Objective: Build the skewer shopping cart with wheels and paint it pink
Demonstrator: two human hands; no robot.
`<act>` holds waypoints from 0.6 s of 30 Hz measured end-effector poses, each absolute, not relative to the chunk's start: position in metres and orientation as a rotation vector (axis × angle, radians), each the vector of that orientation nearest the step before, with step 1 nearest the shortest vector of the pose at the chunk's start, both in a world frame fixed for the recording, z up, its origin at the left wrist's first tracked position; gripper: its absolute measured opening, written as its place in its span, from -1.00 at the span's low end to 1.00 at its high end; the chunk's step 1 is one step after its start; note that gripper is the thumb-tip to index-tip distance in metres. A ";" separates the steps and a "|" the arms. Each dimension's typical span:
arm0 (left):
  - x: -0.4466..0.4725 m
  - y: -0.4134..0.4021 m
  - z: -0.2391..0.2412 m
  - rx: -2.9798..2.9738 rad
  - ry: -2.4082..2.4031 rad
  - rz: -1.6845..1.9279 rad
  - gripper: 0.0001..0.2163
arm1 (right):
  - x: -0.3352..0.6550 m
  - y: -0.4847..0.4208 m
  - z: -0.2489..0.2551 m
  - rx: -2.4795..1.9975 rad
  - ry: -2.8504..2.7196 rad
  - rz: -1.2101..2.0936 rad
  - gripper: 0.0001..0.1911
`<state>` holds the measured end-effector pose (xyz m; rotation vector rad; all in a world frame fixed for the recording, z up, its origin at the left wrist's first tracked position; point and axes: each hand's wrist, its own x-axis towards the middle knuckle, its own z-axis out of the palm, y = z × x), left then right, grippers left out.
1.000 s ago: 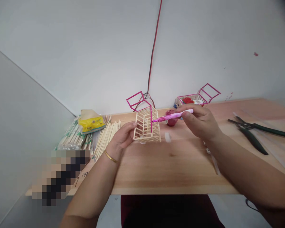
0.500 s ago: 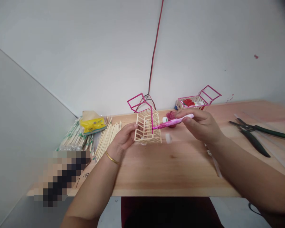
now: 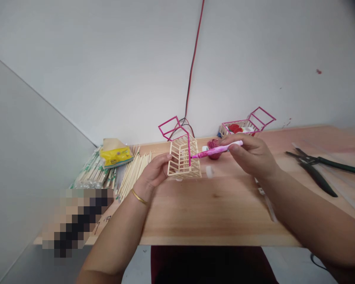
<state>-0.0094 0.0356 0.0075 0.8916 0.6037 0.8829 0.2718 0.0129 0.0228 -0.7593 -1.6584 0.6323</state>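
A small cage-like frame of pale wooden sticks stands on the wooden table, with part of its edges painted pink. My left hand grips the frame's left side, a gold bangle on the wrist. My right hand pinches a pink paintbrush, its tip touching the frame's pink upright edge. A small red paint pot sits just behind the brush.
Bundles of loose wooden sticks and a yellow packet lie at the left. A second pink-edged stick basket stands at the back. Dark green pliers lie at the right. A red and black cable hangs down the wall.
The brush tip has slid down and back up along the frame's pink upright edge. My left hand has kept its hold on the frame.
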 end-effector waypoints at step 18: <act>-0.010 0.037 0.005 0.894 0.639 0.921 -0.67 | 0.270 0.009 0.032 -0.745 -1.778 0.426 -0.85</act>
